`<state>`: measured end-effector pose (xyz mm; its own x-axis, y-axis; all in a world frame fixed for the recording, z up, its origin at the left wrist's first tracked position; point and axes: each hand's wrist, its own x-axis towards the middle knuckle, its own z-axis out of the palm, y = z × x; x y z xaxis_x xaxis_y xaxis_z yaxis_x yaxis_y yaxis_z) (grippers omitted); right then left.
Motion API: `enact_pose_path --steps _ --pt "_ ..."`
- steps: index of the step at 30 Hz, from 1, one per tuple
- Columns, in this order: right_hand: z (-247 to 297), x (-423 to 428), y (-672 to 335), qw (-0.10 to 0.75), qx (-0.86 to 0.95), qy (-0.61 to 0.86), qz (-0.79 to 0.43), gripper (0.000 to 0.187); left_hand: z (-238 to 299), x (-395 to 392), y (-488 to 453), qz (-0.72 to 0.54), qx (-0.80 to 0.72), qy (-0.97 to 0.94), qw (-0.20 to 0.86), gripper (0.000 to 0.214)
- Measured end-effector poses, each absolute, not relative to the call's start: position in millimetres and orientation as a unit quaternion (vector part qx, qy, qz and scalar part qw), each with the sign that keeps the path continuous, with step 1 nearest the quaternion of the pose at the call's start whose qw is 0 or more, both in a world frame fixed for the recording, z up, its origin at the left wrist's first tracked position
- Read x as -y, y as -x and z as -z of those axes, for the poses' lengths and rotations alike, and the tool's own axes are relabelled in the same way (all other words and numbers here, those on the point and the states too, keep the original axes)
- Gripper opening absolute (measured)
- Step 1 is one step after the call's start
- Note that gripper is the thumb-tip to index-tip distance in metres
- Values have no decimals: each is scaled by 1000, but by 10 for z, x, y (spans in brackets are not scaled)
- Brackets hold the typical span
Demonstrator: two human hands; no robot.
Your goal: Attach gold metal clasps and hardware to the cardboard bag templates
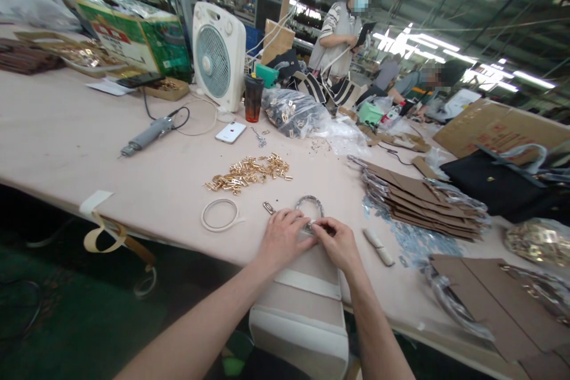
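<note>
My left hand and my right hand meet at the near table edge, fingers pinched together over the top of a beige and white bag that hangs off the edge. Between the fingertips sits a small metal fitting, joined to a chain loop lying just beyond. A small metal clasp lies left of the chain. A white ring strap rests further left, and a pile of gold metal fittings lies behind it.
A stack of brown card sheets in plastic lies right. A white fan, a dark cup, a white phone, an electric screwdriver and bags of hardware sit further back. Other people work beyond the table.
</note>
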<state>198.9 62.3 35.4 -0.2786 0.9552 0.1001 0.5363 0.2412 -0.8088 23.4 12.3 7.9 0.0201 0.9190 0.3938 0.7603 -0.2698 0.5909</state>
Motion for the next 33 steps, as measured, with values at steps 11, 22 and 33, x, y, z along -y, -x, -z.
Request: enact_pose_path --steps 11,22,33 --pt "-314 -622 -1977 294 763 504 -278 17 -64 -126 -237 -368 -598 -704 107 39" --pt "-308 -719 -1947 270 756 516 -299 12 -112 -125 -238 -363 -597 -707 111 40" --pt "-211 -270 -2744 631 477 549 -269 32 -75 -146 -233 -337 -593 -727 80 43"
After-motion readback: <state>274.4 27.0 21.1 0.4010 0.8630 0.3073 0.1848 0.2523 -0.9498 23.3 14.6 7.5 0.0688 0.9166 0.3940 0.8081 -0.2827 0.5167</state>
